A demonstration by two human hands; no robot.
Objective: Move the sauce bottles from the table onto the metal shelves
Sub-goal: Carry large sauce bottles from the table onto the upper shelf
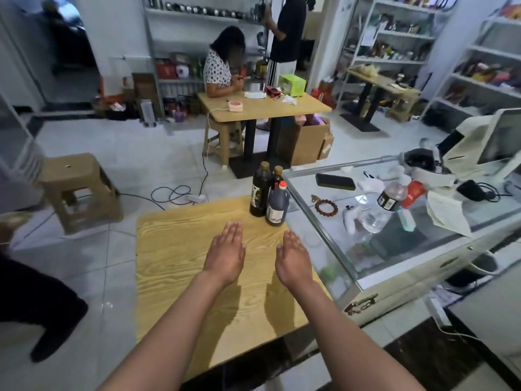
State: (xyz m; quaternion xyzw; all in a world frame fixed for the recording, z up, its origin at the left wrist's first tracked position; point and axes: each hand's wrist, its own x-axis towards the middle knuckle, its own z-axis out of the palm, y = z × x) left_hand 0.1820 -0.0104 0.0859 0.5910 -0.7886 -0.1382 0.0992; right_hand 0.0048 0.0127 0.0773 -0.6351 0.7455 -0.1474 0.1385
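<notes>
Shelves (394,35) of pale metal line the far and right walls, well apart from everything the task needs, loaded with jars, boxes and packets too blurred to name; another rack (197,15) at the back carries steel pots. Nearer, a glass counter (324,218) stands just beside the table (174,249) on its right, with a phone, a bead bracelet, a clear bottle lying on its side and papers on top.

The table is bare wood except at its far right corner, where three bottles (267,193) stand upright and touching in a cluster: two tall dark ones with tan caps behind, a squat jug (277,206) with a red cap in front.

The left hand (225,255) and right hand (293,261) hover over the table's middle, palms down, fingers straight and together, holding nothing. The bottles lie straight ahead of the fingertips and slightly to the right, long axes vertical, so the right hand looks the nearer, and the jug the first within reach. No bottle seems to have been moved yet. A cardboard box (304,142) under the far table holds pink and purple packs.
</notes>
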